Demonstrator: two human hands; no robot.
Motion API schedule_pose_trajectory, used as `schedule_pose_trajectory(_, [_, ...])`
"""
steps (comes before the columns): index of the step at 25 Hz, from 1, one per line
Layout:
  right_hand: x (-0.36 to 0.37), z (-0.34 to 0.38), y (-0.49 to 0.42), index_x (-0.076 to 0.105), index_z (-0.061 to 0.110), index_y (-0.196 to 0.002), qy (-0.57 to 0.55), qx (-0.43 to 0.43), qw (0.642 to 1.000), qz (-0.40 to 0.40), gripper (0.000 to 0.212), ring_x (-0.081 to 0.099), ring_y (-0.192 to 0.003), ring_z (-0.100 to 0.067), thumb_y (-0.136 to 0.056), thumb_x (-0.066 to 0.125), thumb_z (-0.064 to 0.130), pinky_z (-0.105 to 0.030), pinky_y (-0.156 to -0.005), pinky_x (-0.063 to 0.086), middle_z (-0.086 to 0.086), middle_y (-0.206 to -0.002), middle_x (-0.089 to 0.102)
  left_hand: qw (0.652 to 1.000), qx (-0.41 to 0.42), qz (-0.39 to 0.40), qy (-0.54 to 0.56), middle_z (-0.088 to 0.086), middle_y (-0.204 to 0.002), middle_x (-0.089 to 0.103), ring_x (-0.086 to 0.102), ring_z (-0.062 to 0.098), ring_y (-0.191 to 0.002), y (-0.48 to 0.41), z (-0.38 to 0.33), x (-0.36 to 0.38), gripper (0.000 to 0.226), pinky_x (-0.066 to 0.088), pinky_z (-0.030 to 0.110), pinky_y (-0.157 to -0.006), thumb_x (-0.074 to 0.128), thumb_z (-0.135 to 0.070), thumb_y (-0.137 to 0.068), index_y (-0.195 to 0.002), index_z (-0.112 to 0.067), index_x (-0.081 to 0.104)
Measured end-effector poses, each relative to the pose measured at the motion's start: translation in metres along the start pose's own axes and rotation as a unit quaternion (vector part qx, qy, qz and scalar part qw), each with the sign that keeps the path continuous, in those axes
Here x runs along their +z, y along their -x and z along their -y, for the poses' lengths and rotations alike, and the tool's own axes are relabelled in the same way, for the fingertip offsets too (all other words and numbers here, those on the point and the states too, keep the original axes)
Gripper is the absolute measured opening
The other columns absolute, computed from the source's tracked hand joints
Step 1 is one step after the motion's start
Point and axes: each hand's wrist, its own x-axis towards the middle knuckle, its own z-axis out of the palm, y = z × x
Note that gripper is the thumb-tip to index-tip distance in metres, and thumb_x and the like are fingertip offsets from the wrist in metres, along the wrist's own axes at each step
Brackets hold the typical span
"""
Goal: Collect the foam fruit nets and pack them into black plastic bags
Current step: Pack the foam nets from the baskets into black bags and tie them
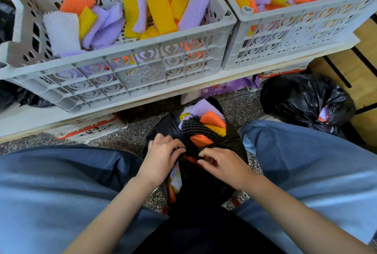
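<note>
The person's two legs in blue jeans (61, 182) spread out on either side of the hands. Beyond the hands, two grey slatted crates stand side by side on a white worktop (30, 119). The left crate (122, 74) is farther forward of the left hand, and the right crate (285, 35) is forward and to the right of the right hand. Both hold loose foam nets (159, 6) in orange, yellow, lilac and white, lying at all angles, many of them propped on end.

To the right of the right hand, a closed black bag (302, 100) sits on the speckled floor (122, 137) against wooden slats (357, 66). A flattened orange-and-white crate (91, 129) lies under the worktop, forward and left of the left hand.

The open black bag (200, 188) stands between the knees, directly under both hands. Its long axis runs from the lap away toward the crates, and its mouth faces up and forward. Packed nets (212, 120) bulge out just past the fingers, and a black net (193, 127) lies across them.

The left hand (161, 157) and the right hand (226, 166) each pinch the bag's gathered top edge with curled fingers. The plastic is drawn into a tight strand between the hands. It may be a knot, but the dark folds hide this.
</note>
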Motion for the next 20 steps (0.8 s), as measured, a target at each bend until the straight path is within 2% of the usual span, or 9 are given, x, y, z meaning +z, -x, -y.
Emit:
schedule_pose_trajectory(4, [-0.002, 0.005, 0.006, 0.058, 0.018, -0.096, 0.068, -0.07, 0.995, 0.011, 0.026, 0.053, -0.07, -0.012, -0.092, 0.043, 0.038, -0.028, -0.058, 0.042, 0.004, -0.092, 0.056, 0.991, -0.13, 0.007, 0.032, 0.001, -0.082, 0.058, 0.051, 0.029, -0.085, -0.014, 0.008, 0.013, 0.01, 0.043, 0.045, -0.078, 0.055, -0.024, -0.092, -0.082, -0.023, 0.057])
schedule_pose_trajectory(7, [-0.004, -0.003, 0.014, 0.057, 0.016, -0.098, 0.048, -0.043, 0.995, 0.073, 0.016, 0.053, -0.071, -0.01, -0.095, 0.05, 0.03, -0.026, -0.063, 0.044, 0.006, -0.101, 0.044, 0.976, -0.204, 0.003, 0.077, 0.01, -0.087, 0.061, 0.056, 0.033, -0.089, -0.018, 0.016, 0.026, 0.008, 0.041, 0.036, -0.078, 0.057, -0.013, -0.091, -0.083, -0.013, 0.06])
schedule_pose_trajectory(10, [0.003, -0.004, 0.017, 0.057, 0.016, -0.089, -0.129, 0.045, 0.99, 0.043, 0.004, 0.054, -0.088, -0.003, -0.093, 0.056, 0.018, -0.014, -0.08, 0.045, 0.007, -0.101, 0.043, 0.96, -0.247, 0.004, 0.129, 0.009, -0.082, 0.061, 0.055, 0.026, -0.082, -0.018, 0.008, 0.027, 0.014, 0.029, 0.024, -0.067, 0.056, -0.008, -0.092, -0.078, -0.01, 0.056])
schedule_pose_trajectory(11, [0.006, -0.001, 0.015, 0.056, 0.014, -0.084, -0.201, 0.084, 0.976, 0.005, 0.008, 0.053, -0.089, 0.001, -0.091, 0.058, 0.011, -0.012, -0.082, 0.043, 0.005, -0.099, 0.047, 0.953, -0.267, 0.01, 0.145, 0.005, -0.077, 0.058, 0.053, 0.022, -0.078, -0.019, 0.005, 0.027, 0.015, 0.027, 0.023, -0.063, 0.055, -0.009, -0.092, -0.077, -0.01, 0.053])
schedule_pose_trajectory(13, [0.007, 0.008, 0.011, 0.057, 0.007, -0.079, -0.347, 0.157, 0.923, -0.056, 0.011, 0.052, -0.083, -0.001, -0.09, 0.058, 0.004, -0.015, -0.08, 0.04, 0.0, -0.089, 0.054, 0.936, -0.303, 0.03, 0.174, -0.001, -0.069, 0.052, 0.048, 0.013, -0.068, -0.02, 0.0, 0.028, 0.019, 0.026, 0.024, -0.06, 0.055, -0.011, -0.093, -0.075, -0.008, 0.051])
schedule_pose_trajectory(15, [0.003, 0.014, 0.006, 0.059, -0.001, -0.083, -0.434, 0.203, 0.874, -0.076, 0.012, 0.053, -0.078, -0.004, -0.092, 0.054, 0.006, -0.015, -0.076, 0.04, 0.0, -0.079, 0.057, 0.91, -0.328, 0.051, 0.248, -0.002, -0.065, 0.048, 0.045, 0.012, -0.063, -0.022, -0.004, 0.028, 0.026, 0.03, 0.026, -0.061, 0.053, -0.014, -0.094, -0.069, -0.011, 0.049])
schedule_pose_trajectory(16, [0.001, 0.015, 0.005, 0.062, 0.002, -0.085, -0.441, 0.207, 0.87, -0.078, 0.013, 0.054, -0.077, -0.002, -0.093, 0.054, 0.008, -0.012, -0.075, 0.041, 0.002, -0.077, 0.059, 0.886, -0.338, 0.05, 0.313, 0.0, -0.065, 0.048, 0.045, 0.015, -0.065, -0.021, -0.006, 0.026, 0.028, 0.031, 0.027, -0.062, 0.053, -0.015, -0.095, -0.067, -0.012, 0.05])
schedule_pose_trajectory(18, [-0.001, 0.016, 0.003, 0.066, 0.012, -0.096, -0.414, 0.202, 0.885, -0.071, 0.013, 0.058, -0.079, 0.005, -0.094, 0.053, 0.01, -0.006, -0.077, 0.04, 0.005, -0.083, 0.064, 0.831, -0.342, 0.046, 0.436, 0.005, -0.068, 0.055, 0.049, 0.018, -0.068, -0.019, -0.014, 0.019, 0.027, 0.036, 0.028, -0.065, 0.053, -0.016, -0.095, -0.068, -0.012, 0.058])
schedule_pose_trajectory(20, [0.003, 0.015, -0.002, 0.064, 0.015, -0.111, -0.352, 0.199, 0.912, -0.063, 0.021, 0.057, -0.09, 0.006, -0.096, 0.051, 0.01, -0.001, -0.081, 0.036, 0.008, -0.096, 0.064, 0.806, -0.314, 0.062, 0.499, 0.007, -0.077, 0.067, 0.056, 0.017, -0.075, -0.015, -0.026, 0.012, 0.024, 0.039, 0.027, -0.073, 0.053, -0.016, -0.094, -0.075, -0.012, 0.068])
